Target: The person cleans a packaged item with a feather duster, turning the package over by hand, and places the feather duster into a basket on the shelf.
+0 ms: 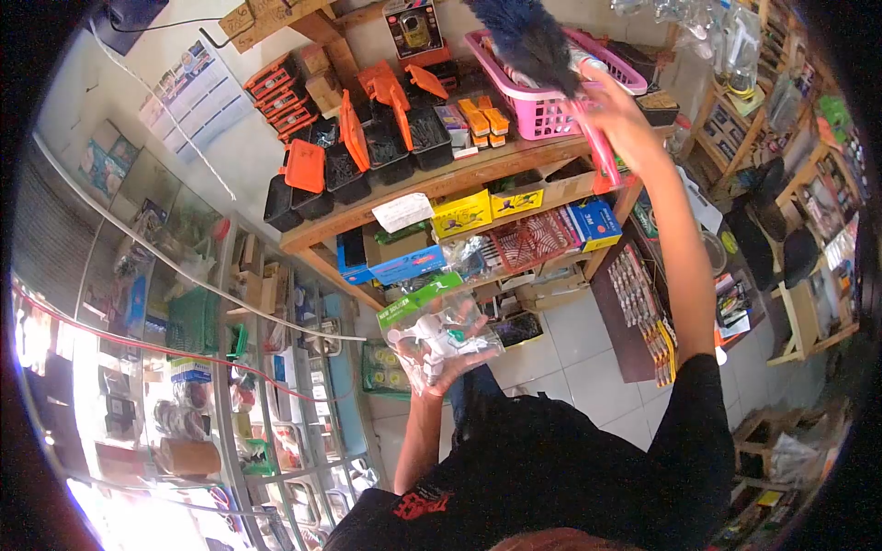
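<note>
Across the front of the pink plastic basket [542, 117], we hold a fluffy duster [533, 46] by its pink handle [602, 156], the fingers of our right hand [625, 124] closed around it and the dark blue head up at the basket's left part. Lower down, in front of the shelves, our left hand [443, 375] grips a clear plastic packet [441, 335] from below; it has a green header card [421, 299] and something white inside. Beside the basket on the wooden shelf top [441, 179] we see small orange-and-white boxes [482, 118], then black bins [347, 182] with orange lids [304, 165], some raised. Beneath sit yellow cartons [462, 213], a red openwork tray [533, 237] and a blue 3M box [595, 223]. Farther out, shelving [243, 367] full of goods stands on our left, and a calendar [197, 87] hangs on the wall.
</note>
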A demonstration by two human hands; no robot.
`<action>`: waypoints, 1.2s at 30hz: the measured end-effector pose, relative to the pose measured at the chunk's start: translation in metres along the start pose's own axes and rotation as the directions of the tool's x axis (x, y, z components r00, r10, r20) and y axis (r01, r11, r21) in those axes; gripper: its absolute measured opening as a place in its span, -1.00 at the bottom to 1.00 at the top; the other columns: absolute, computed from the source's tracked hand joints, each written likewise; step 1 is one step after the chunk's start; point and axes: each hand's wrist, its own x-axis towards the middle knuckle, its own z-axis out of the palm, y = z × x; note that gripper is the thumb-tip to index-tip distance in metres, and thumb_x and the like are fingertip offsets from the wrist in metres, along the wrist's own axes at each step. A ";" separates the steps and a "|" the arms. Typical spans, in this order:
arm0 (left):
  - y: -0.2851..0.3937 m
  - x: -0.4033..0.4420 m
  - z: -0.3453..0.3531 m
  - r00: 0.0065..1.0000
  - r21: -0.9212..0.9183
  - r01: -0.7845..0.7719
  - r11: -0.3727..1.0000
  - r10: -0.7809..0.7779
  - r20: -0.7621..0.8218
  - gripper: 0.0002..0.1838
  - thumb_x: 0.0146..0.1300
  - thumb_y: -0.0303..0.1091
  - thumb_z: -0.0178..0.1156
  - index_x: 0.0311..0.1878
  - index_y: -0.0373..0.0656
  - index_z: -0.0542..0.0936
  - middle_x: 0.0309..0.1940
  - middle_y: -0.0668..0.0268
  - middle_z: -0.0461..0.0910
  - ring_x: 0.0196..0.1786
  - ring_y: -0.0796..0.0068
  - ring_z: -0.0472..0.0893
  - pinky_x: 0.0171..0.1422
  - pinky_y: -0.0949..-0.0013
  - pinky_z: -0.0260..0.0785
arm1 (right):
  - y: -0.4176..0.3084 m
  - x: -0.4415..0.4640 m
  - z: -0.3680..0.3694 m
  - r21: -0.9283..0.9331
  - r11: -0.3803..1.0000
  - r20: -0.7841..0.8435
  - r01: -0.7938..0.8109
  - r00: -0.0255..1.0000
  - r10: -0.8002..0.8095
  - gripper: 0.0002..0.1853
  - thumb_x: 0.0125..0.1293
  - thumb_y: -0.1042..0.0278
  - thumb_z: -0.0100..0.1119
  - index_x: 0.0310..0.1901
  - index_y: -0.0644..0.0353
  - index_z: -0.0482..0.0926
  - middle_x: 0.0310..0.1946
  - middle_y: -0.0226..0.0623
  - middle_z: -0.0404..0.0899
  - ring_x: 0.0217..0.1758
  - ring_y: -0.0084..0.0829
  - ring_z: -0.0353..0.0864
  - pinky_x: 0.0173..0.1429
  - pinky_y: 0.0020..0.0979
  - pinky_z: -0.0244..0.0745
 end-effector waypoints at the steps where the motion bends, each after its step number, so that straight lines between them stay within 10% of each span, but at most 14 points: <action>1: 0.000 -0.002 0.001 1.000 -0.015 0.002 1.000 -0.002 -0.008 -0.02 -0.02 0.43 0.23 0.45 0.24 0.21 0.47 0.07 0.08 0.49 -0.18 0.04 0.35 -0.60 -0.15 | 0.003 0.027 -0.008 -0.021 0.998 0.049 -0.060 0.997 0.061 -0.24 0.16 0.59 0.22 0.41 0.08 0.19 0.26 0.00 0.26 0.00 -0.31 0.60 0.10 -0.39 0.50; 8: 0.003 -0.033 -0.018 0.994 -0.097 -0.104 0.990 0.099 -0.056 0.01 -0.06 0.55 0.13 0.45 0.27 0.22 0.48 0.06 0.04 0.48 -0.21 0.03 0.36 -0.55 -0.11 | 0.044 0.082 -0.013 0.078 0.989 -0.130 -0.128 0.982 0.138 -0.40 0.22 0.54 0.21 0.32 0.19 0.33 0.33 0.18 0.16 0.14 -0.15 0.54 0.09 -0.21 0.65; 14: 0.007 -0.063 -0.049 0.960 -0.089 -0.179 0.980 0.154 -0.236 0.02 -0.06 0.57 0.10 0.44 0.24 0.23 0.49 0.04 0.02 0.46 -0.20 0.09 0.34 -0.51 -0.02 | 0.021 0.051 -0.015 -0.137 0.986 -0.240 -0.098 0.969 0.063 -0.54 0.30 0.32 0.18 0.24 0.17 0.46 0.24 -0.33 0.43 0.25 -0.51 0.38 0.20 -0.38 0.39; 19: 0.010 -0.049 -0.055 0.968 -0.133 -0.212 0.968 0.189 -0.167 0.04 -0.05 0.50 0.16 0.48 0.25 0.12 0.48 0.01 0.03 0.48 -0.23 0.02 0.35 -0.53 -0.05 | 0.037 -0.048 0.032 -0.317 0.913 -0.604 0.258 0.687 -0.404 -0.58 0.38 0.34 0.13 0.21 0.29 0.40 0.15 -0.18 0.46 0.22 -0.35 0.45 0.16 -0.28 0.44; 21: 0.022 -0.041 -0.047 0.965 -0.104 -0.204 0.973 0.182 -0.188 0.06 -0.05 0.55 0.11 0.49 0.24 0.11 0.48 0.00 0.02 0.48 -0.24 0.02 0.35 -0.53 -0.04 | 0.099 -0.105 0.052 -0.554 0.801 -0.484 0.225 0.696 -0.530 -0.70 0.39 0.32 0.13 0.06 0.27 0.42 -0.09 -0.31 0.47 -0.08 -0.49 0.46 0.00 -0.41 0.43; 24: 0.022 -0.024 -0.051 0.976 -0.157 -0.215 0.964 0.206 -0.070 0.03 -0.01 0.55 0.06 0.47 0.17 0.15 0.48 0.00 0.01 0.47 -0.22 0.07 0.36 -0.53 -0.10 | 0.157 -0.191 0.107 -0.538 0.842 -0.078 0.034 0.993 -0.091 -0.61 0.35 0.24 0.19 0.09 0.24 0.37 -0.20 -0.42 0.40 -0.17 -0.60 0.40 -0.03 -0.56 0.35; 25: 0.021 -0.019 -0.044 0.978 -0.178 -0.209 0.962 0.203 -0.053 0.02 0.04 0.55 0.02 0.48 0.15 0.12 0.47 -0.03 0.02 0.46 -0.23 0.07 0.38 -0.51 -0.09 | 0.170 -0.208 0.109 -0.600 0.800 0.139 -0.026 0.981 0.136 -0.61 0.37 0.26 0.17 0.13 0.24 0.37 -0.19 -0.42 0.43 -0.15 -0.58 0.42 0.00 -0.52 0.36; 27: 0.020 -0.014 -0.034 0.968 -0.169 -0.232 0.958 0.211 -0.134 0.01 0.05 0.55 0.00 0.47 0.13 0.15 0.45 -0.02 0.08 0.45 -0.23 0.09 0.36 -0.46 0.00 | 0.192 -0.249 0.128 -0.164 0.796 0.244 -0.582 0.758 0.604 -0.60 0.44 0.16 0.06 0.16 0.25 0.37 -0.15 -0.34 0.51 -0.12 -0.50 0.51 0.05 -0.39 0.42; 31: 0.009 -0.015 -0.067 0.893 -0.016 -0.324 0.946 0.300 -0.335 0.00 0.09 0.52 -0.02 0.46 0.02 0.17 0.38 -0.02 0.20 0.40 -0.19 0.19 0.36 -0.32 0.12 | 0.196 -0.276 0.161 0.252 0.592 0.432 -0.765 0.637 0.639 -0.51 0.49 0.03 -0.07 0.23 0.27 0.29 -0.12 -0.26 0.54 -0.10 -0.42 0.57 0.04 -0.32 0.48; 33: 0.010 -0.010 -0.029 0.919 -0.328 -0.378 0.866 0.309 -0.243 -0.13 0.23 0.32 0.01 0.42 -0.13 0.19 0.30 -0.01 0.32 0.32 -0.08 0.34 0.33 -0.11 0.25 | 0.192 -0.275 0.179 0.438 0.401 0.421 -0.805 0.578 0.699 -0.53 0.49 0.08 -0.08 0.26 0.21 0.24 -0.09 -0.21 0.55 -0.08 -0.36 0.60 0.03 -0.26 0.53; 36: 0.003 -0.017 -0.048 0.821 0.302 -0.442 0.845 0.516 -0.242 -0.21 0.30 0.13 0.06 0.40 -0.24 0.17 0.27 0.02 0.35 0.28 0.06 0.40 0.26 0.05 0.35 | 0.182 -0.262 0.207 0.458 0.384 0.320 -0.802 0.552 0.770 -0.55 0.47 0.12 -0.03 0.27 0.15 0.26 -0.01 -0.20 0.53 -0.04 -0.36 0.60 0.04 -0.23 0.54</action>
